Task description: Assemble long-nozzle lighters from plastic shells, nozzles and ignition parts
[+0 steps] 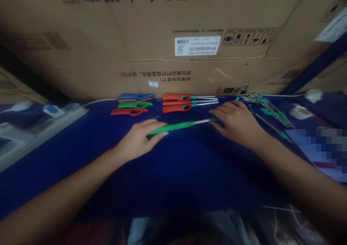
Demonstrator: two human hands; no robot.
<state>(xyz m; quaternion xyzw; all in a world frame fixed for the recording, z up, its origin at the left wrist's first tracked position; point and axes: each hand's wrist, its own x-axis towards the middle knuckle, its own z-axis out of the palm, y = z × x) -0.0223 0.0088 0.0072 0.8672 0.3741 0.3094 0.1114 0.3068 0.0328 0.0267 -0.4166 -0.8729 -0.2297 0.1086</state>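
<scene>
Centrally, green lighter (173, 127), left hand (138, 138) fingers around handle, right hand (237, 124) fingers pinching tip; closed cardboard box (130, 28) behind.

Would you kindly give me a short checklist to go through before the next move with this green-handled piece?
1. Left hand holds the green handle: ok.
2. Right hand covers the metal tube at its far end: ok.
3. Tube seated straight in the handle: cannot tell, blurred.
4. Three orange pieces lie side by side by the cardboard box, apart from both hands: ok.
5. Spare handles lie left of them, out of the way: ok.
6. Loose tubes at the right lie crisscross, not sorted: not ok.
</scene>
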